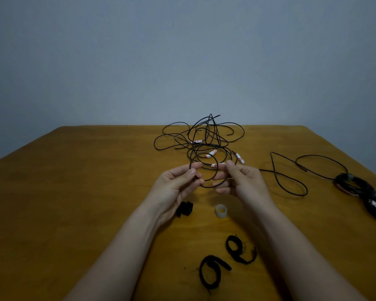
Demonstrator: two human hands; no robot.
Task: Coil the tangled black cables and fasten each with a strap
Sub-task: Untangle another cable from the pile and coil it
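Black cable (208,187) between left grip (176,185), right grip (243,181)

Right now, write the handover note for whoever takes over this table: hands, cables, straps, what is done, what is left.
Left hand: fingers grip one side of the half-made coil.
Right hand: pinches its other side.
Tangled pile: far part of the table, joined to the coil.
Loose cable: to the right.
Two black straps: near edge; a black piece lies by the left wrist.
Done: two bundled coils at the right edge, seemingly fastened.
Left: finish this coil, strap it, then do the pile and the loose cable.
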